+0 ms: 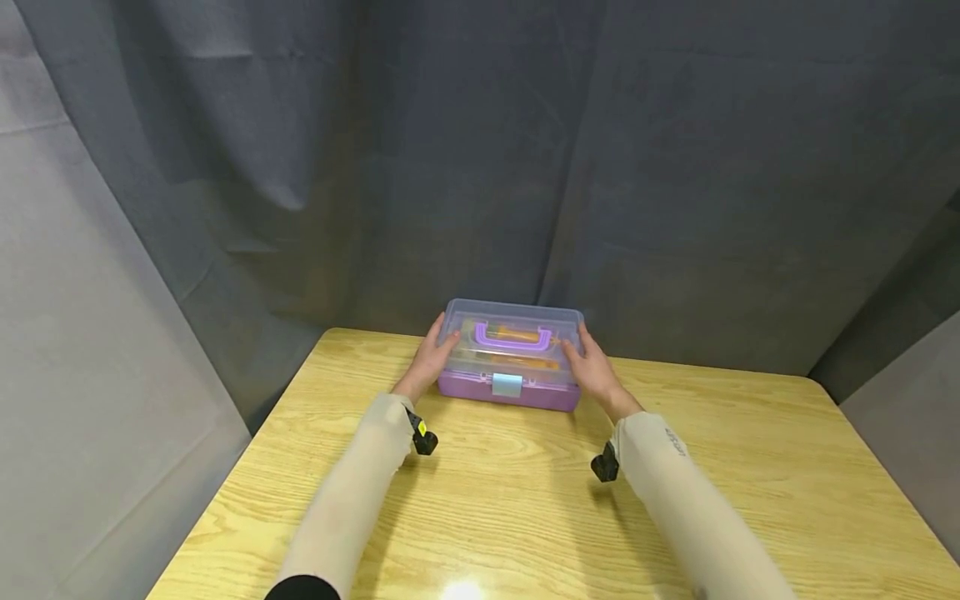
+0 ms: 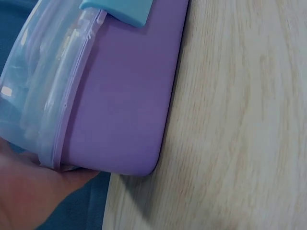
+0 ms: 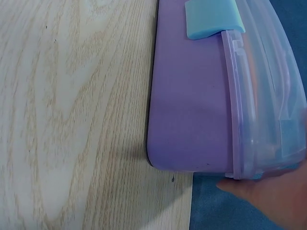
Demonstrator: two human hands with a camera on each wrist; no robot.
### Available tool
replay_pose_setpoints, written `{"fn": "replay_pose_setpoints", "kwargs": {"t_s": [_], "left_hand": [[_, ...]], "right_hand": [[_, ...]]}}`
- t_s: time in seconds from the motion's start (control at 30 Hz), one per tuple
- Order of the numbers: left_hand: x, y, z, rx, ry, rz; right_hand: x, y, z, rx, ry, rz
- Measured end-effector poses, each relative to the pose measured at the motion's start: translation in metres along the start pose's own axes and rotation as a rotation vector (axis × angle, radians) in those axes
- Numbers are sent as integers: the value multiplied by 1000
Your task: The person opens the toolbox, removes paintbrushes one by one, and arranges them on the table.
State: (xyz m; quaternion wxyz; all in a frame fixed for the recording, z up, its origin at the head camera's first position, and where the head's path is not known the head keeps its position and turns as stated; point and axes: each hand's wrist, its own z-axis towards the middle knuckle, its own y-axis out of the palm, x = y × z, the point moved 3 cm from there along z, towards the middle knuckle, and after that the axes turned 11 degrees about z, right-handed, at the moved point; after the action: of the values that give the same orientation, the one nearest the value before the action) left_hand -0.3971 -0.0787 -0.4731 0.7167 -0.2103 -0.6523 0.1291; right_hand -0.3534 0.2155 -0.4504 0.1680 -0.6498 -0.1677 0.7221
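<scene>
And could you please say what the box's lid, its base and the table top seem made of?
The lid looks like clear, glossy plastic: orange contents show through and it glints. The base seems opaque, satin moulded plastic, purple with rounded corners. The table top could be wood or laminate, smooth, grained and reflecting light.

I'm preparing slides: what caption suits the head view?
Left hand and right hand hold a purple box by its sides at the far edge of the table, latch in front.
</scene>
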Motion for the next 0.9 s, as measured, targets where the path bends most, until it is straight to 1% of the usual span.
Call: {"fn": "replay_pose_setpoints", "kwargs": {"t_s": [0.17,0.3,0.43,0.5,0.63,0.73,0.9], "left_hand": [[0,0,4,5,-19,-43],[0,-1,5,-1,-19,-72],[-2,-2,1,-33,-35,-78],[-2,-3,-2,-55,-42,-71],[1,-5,-6,-81,-17,-60],[1,-7,-9,-78,-4,-51],[1,-12,-20,-54,-21,-25]], "right_hand": [[-1,0,0,4,-23,-4],[0,1,1,4,0,0],[1,3,0,-4,36,9],[1,4,-1,-9,38,17],[0,2,-3,-7,20,14],[-2,2,-7,-8,12,-1],[-4,7,-16,-6,25,-5]]}}
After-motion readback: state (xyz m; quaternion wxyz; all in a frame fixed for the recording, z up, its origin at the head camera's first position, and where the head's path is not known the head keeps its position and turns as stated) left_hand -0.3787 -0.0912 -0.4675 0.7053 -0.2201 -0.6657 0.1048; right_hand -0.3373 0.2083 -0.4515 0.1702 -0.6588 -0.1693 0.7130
